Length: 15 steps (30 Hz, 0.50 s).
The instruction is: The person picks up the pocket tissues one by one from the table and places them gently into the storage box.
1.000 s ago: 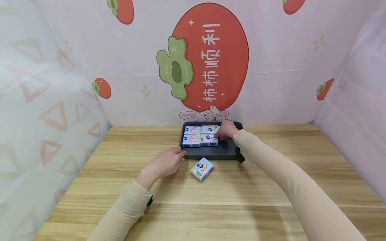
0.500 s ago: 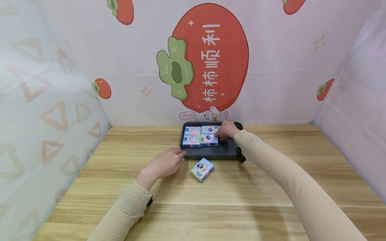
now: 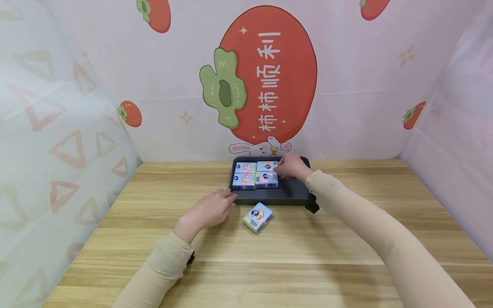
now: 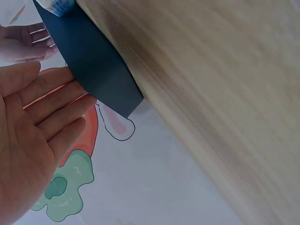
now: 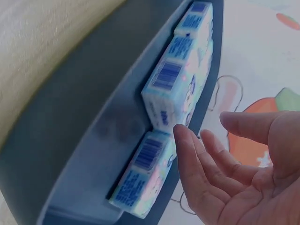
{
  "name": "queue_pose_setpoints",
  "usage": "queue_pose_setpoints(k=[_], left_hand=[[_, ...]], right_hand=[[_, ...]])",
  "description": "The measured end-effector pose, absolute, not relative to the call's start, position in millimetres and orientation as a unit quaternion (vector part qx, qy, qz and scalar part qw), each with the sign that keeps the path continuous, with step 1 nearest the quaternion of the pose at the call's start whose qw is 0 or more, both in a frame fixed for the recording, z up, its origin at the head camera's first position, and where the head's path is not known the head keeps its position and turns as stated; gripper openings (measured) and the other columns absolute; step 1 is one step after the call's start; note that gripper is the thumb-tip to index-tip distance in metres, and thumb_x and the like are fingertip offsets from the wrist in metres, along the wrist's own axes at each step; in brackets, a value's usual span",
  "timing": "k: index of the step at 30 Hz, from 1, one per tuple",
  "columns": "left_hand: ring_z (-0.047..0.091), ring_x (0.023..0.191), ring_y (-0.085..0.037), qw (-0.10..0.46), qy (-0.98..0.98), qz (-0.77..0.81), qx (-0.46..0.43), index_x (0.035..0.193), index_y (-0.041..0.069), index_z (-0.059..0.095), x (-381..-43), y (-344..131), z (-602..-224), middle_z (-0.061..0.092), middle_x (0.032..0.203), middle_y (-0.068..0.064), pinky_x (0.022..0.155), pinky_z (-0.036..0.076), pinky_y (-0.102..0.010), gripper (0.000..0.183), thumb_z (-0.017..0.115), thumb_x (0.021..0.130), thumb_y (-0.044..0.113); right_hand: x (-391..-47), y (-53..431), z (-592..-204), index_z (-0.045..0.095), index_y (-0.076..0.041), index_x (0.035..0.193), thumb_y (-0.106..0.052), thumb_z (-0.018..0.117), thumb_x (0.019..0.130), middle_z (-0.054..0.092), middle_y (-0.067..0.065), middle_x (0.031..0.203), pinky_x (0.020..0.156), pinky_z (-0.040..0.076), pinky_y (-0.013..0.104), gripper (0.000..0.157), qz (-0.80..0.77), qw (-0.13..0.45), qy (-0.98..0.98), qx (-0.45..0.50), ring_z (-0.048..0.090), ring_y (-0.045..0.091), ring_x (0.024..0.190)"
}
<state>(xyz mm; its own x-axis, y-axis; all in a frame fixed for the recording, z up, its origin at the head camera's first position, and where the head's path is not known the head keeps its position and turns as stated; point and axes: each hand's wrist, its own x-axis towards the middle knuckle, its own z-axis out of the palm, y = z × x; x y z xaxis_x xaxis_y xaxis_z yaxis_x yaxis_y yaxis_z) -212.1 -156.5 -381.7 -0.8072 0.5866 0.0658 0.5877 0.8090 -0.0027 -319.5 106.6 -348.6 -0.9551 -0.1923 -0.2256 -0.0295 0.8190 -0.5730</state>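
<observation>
Several small blue tissue packs lie in a dark grey tray (image 3: 285,194), among them a front-row tissue pack (image 3: 267,180). Over the tray's right part is my right hand (image 3: 292,166), thumb and fingers apart and holding nothing. In the right wrist view, its fingertips are close to a tissue pack (image 5: 145,173) at the tray's right, which the hand mostly hides in the head view. My left hand (image 3: 212,208) has its straight fingers against the tray's front left corner; the left wrist view shows its palm bare. A loose tissue pack (image 3: 258,217) lies tilted on the table before the tray.
The wooden table (image 3: 269,273) meets a printed cloth backdrop (image 3: 173,64) behind the tray and cloth on both sides. A black wrist mount (image 3: 312,204) sits under the right sleeve, near the tray's front right corner.
My right hand has drawn slightly to the right and up, its fingers easing off the packs. The left hand, the tray and the loose tissue pack stay where they were.
</observation>
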Motion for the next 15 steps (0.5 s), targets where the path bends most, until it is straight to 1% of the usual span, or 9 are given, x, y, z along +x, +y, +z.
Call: queue_pose_setpoints(k=[3, 7, 15], left_hand=[[0.054, 0.122, -0.033, 0.037, -0.95, -0.01, -0.311, 0.124, 0.0, 0.061, -211.9, -157.2, -383.0, 0.059, 0.127, -0.019, 0.105, 0.044, -0.045, 0.035, 0.05, 0.097, 0.021], [0.054, 0.122, -0.033, 0.036, -0.949, -0.006, -0.313, 0.125, 0.0, 0.06, -212.2, -157.3, -383.2, 0.059, 0.127, -0.018, 0.106, 0.044, -0.044, 0.036, 0.049, 0.098, 0.021], [0.054, 0.121, -0.033, 0.041, -0.947, -0.001, -0.319, 0.125, -0.001, 0.061, -212.6, -156.9, -382.5, 0.06, 0.126, -0.019, 0.105, 0.044, -0.044, 0.035, 0.049, 0.097, 0.019]], right_hand=[[-311.6, 106.3, -346.7, 0.068, 0.001, 0.105, -0.025, 0.062, 0.092, 0.071, 0.016, 0.095, 0.079, 0.059, 0.037, 0.03, -0.301, 0.131, 0.942, -0.074, 0.069, 0.03, 0.089], [-306.6, 105.3, -346.9, 0.069, 0.0, 0.103, -0.025, 0.063, 0.091, 0.072, 0.016, 0.097, 0.074, 0.059, 0.033, 0.028, -0.304, 0.125, 0.941, -0.081, 0.07, 0.028, 0.089], [-291.0, 99.7, -340.3, 0.068, -0.005, 0.1, -0.027, 0.064, 0.09, 0.071, 0.01, 0.087, 0.066, 0.057, 0.028, 0.024, -0.291, 0.111, 0.946, -0.096, 0.069, 0.025, 0.084]])
